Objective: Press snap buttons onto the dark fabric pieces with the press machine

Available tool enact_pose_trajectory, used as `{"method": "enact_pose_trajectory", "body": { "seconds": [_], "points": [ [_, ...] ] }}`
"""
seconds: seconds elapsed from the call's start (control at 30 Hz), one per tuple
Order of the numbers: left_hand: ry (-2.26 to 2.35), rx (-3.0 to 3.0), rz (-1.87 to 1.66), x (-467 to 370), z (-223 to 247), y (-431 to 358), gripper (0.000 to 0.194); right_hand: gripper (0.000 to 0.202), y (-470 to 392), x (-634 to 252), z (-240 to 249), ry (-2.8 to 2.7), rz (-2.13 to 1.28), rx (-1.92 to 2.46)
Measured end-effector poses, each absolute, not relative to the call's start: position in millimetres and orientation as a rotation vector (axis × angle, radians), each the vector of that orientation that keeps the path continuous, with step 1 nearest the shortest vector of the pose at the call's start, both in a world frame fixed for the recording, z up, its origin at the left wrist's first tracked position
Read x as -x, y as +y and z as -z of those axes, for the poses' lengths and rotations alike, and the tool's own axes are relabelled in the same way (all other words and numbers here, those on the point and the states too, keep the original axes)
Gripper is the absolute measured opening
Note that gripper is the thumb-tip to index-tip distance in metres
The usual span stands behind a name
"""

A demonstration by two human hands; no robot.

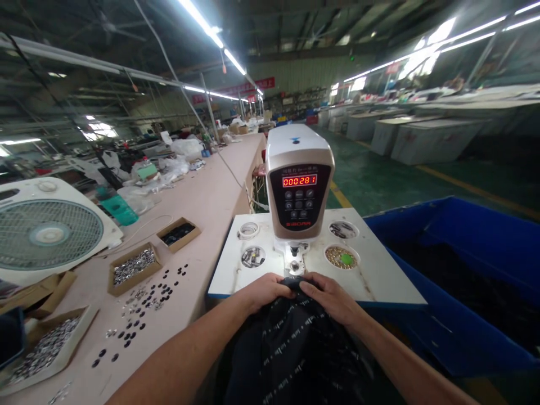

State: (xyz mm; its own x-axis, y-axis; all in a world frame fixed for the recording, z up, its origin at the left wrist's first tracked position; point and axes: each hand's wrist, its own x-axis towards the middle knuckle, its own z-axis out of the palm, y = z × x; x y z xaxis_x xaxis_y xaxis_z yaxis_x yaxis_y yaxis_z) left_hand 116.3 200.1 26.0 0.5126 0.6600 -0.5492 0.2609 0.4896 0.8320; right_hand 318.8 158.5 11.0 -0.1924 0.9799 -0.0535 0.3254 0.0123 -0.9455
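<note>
Both hands hold the edge of a black garment (295, 343) with small white print, which hangs down toward me over the table's front. My left hand (265, 289) pinches the edge on the left. On the right, my right hand (327, 292) grips it with the thumb on top. Just beyond the fingers stands a snap-fastening machine (300, 152) with a red display reading 000281. Its press head (294, 251) and lower die sit right behind the held edge; whether the cloth touches the die I cannot tell.
The machine's white table (379, 275) has round wells of small metal parts. At left, a pink-covered table (211, 219) carries boxes of snaps (134, 265), loose black snaps (158, 295), a fan (50, 230) and a teal bottle (118, 205). A blue bin (451, 208) with dark cloth stands right.
</note>
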Motion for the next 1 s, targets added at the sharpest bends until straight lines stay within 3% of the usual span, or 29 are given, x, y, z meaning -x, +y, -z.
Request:
{"method": "enact_pose_trajectory", "body": {
  "seconds": [0.27, 0.7, 1.0],
  "points": [
    [1.079, -1.134, -0.322, -129, -28, 237, 0.026, 0.023, 197, -319, -1, -1.591, -1.002, 1.487],
    [1.119, -1.277, -0.378, -132, -24, 272, 0.018, 0.026, 240, -320, 1, -1.671, -0.811, 1.538],
    [1.123, -1.261, -0.382, -132, -19, 276, 0.023, 0.025, 246, -321, 4, -1.699, -0.780, 1.565]
  ]
}}
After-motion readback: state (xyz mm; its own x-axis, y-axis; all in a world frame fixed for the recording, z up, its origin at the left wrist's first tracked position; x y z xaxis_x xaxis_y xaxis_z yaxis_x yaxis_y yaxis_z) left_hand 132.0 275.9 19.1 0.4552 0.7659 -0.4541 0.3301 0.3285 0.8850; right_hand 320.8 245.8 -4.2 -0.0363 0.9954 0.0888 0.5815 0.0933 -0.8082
